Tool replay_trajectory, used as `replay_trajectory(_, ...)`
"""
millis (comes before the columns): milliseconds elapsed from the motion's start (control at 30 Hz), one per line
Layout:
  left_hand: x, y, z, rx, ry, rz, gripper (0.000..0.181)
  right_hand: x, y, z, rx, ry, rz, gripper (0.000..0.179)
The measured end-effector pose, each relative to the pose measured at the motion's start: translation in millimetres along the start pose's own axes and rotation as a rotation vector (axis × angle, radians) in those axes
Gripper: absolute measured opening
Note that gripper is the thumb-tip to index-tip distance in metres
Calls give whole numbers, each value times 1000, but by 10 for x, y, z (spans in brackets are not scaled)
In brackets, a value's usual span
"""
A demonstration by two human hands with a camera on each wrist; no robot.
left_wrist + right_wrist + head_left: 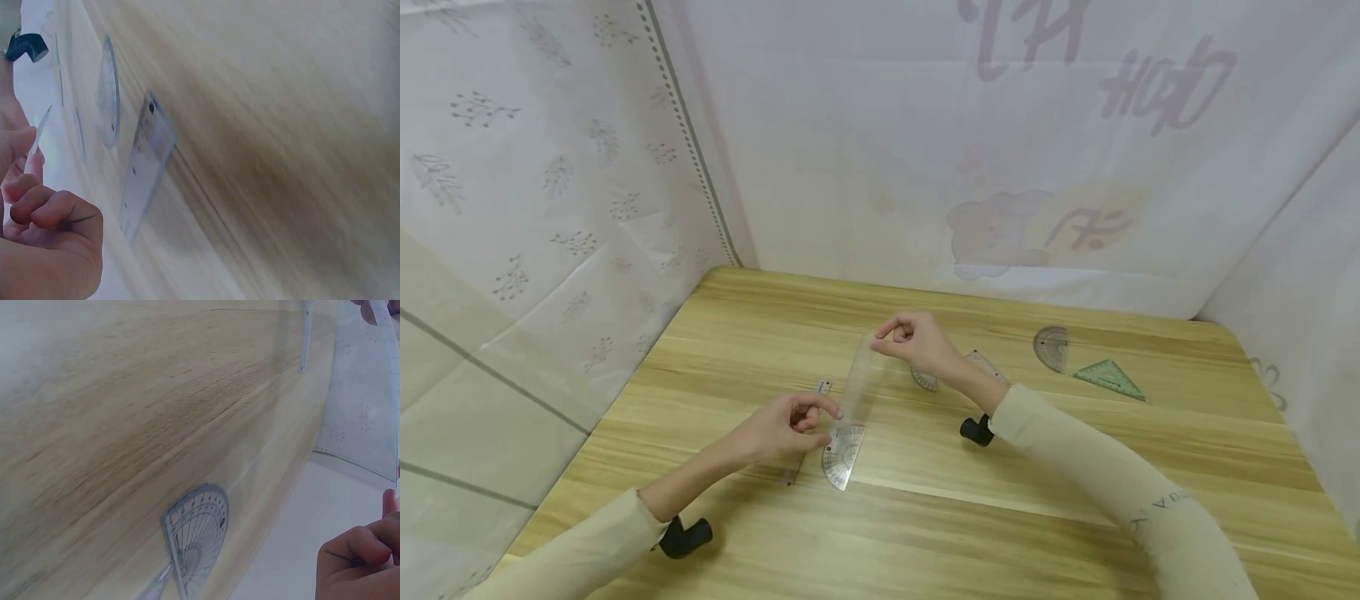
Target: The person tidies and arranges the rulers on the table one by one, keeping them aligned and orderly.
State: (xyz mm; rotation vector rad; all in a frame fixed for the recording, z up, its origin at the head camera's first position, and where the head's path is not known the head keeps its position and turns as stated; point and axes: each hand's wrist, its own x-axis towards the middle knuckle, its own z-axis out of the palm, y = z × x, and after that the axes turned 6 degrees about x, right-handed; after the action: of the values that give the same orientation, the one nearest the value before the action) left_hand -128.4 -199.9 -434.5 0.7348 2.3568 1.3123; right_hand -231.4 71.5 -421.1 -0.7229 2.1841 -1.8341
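Note:
A clear ruler (855,379) is held up over the table, tilted between the two hands. My left hand (790,427) pinches its near end between thumb and index finger. At the far end, my right hand (917,342) grips it with thumb and fingertips. In the right wrist view the ruler (386,369) runs along the right edge, its middle partly out of frame. Just below the near end lies a clear protractor (842,458). Another clear ruler (787,477) lies on the table, partly hidden by the left hand.
Near the right hand are a second protractor (924,380) and a clear flat piece (987,363), partly covered by the arm. Farther right lie a grey protractor (1051,347) and a green set square (1109,379). Printed curtains (865,167) hang behind the wooden table (940,525).

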Motion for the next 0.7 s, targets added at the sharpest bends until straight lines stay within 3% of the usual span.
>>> replay_trajectory(333, -93, -99, -101, -40, 4, 103, 27, 92, 35, 174, 19, -1, -19, 11)
replay_trajectory(700, -190, -151, -181, -4, 12, 84, 25, 151, 56, 308, 0, 4, -8, 13)
